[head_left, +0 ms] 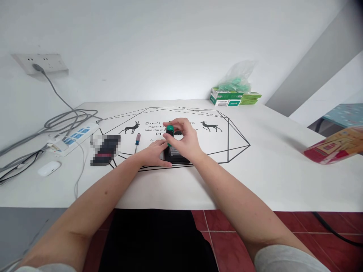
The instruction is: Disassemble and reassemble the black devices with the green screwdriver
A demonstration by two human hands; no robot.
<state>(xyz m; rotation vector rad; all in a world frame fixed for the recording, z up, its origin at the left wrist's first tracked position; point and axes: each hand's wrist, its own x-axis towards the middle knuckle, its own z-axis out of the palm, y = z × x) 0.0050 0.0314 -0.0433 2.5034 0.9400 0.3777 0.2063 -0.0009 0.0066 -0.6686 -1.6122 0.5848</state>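
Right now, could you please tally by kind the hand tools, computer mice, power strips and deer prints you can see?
Hand tools: 2 (green-and-black tool in the right hand; screwdriver lying loose)
Computer mouse: 1
Power strip: 1
Deer prints: 2
Total: 6

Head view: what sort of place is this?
Probably a desk in a home or small office, used as a workbench, though the pictures don't settle which: a computer mouse, a plugged-in power strip and a screwdriver lie on it.
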